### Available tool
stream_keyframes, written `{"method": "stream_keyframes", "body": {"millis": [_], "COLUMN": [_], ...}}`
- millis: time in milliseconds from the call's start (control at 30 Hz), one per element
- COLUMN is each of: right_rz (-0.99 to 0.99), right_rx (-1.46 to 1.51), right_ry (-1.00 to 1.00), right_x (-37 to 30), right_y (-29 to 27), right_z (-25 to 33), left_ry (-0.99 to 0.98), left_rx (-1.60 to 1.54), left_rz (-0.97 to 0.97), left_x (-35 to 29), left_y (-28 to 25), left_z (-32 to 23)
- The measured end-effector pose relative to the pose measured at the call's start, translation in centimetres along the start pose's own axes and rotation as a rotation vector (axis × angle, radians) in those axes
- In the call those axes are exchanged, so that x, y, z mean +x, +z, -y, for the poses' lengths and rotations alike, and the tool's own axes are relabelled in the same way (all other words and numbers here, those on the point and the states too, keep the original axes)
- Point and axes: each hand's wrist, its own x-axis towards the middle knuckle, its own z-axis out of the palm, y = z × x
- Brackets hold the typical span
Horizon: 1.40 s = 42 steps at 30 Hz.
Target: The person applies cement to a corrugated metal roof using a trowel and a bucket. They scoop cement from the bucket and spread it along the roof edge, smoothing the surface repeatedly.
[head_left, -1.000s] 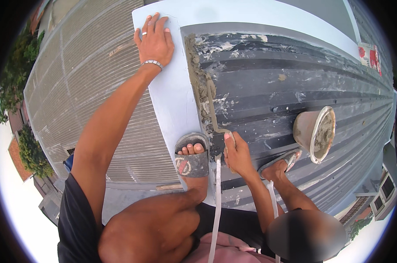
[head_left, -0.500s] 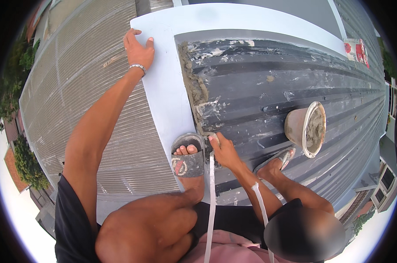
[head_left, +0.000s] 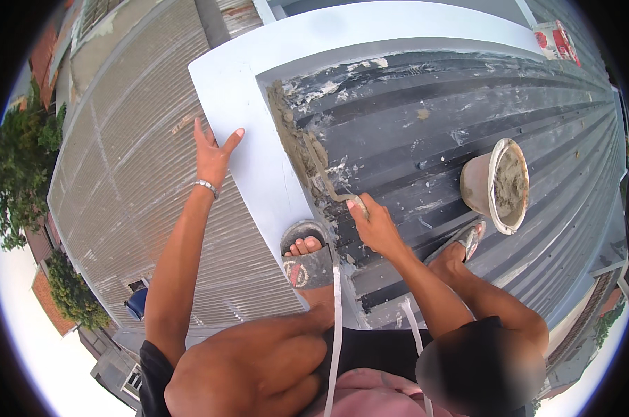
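Observation:
My right hand (head_left: 378, 226) is wrapped round the handle of a small trowel (head_left: 321, 167) with a cranked neck. The narrow, mortar-smeared blade lies along a rough strip of grey mortar (head_left: 286, 119), where the pale low wall (head_left: 241, 104) meets the dark metal roof (head_left: 425, 125). On the wall's outer left edge rests my left hand (head_left: 216, 156), open, thumb spread from the fingers. A pale bucket (head_left: 475, 186) leans tilted on the roof to the right of my right hand, holding wet grey mortar (head_left: 512, 184).
My left sandalled foot (head_left: 309, 260) is planted beside the wall, near the mortar strip. My right sandal (head_left: 470, 240) stands below the bucket. Corrugated roofing (head_left: 127, 187) lies beyond the wall's left edge. A red and white packet (head_left: 556, 42) sits far right. White cords (head_left: 337, 326) hang near my knees.
My right hand has brought the trowel forward from beside my left foot, its blade now on the mortar strip. My left hand has slid nearer along the wall edge. The view has shifted somewhat.

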Motion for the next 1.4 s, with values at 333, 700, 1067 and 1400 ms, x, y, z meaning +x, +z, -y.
{"method": "stream_keyframes", "body": {"millis": [333,700,1067,1400], "right_rz": [0.129,0.093,0.106,0.399], "right_rx": [-0.028,-0.066,-0.053,-0.129], "right_ry": [-0.065,-0.042,-0.055,0.241], "right_x": [3.5,-3.7,6.7,-2.1], "right_y": [2.8,-1.0,2.4,-3.6], "right_z": [2.0,-4.1,2.6,2.5], "left_ry": [-0.12,-0.065,0.002,-0.023], "left_rx": [-0.145,-0.119,-0.1,-0.121], "left_rz": [-0.028,0.004,-0.076,-0.074], "left_x": [-9.6,-9.4,-9.1,-9.0], "left_y": [3.4,3.3,4.0,4.0], "left_z": [5.7,6.1,7.1,7.2]}}
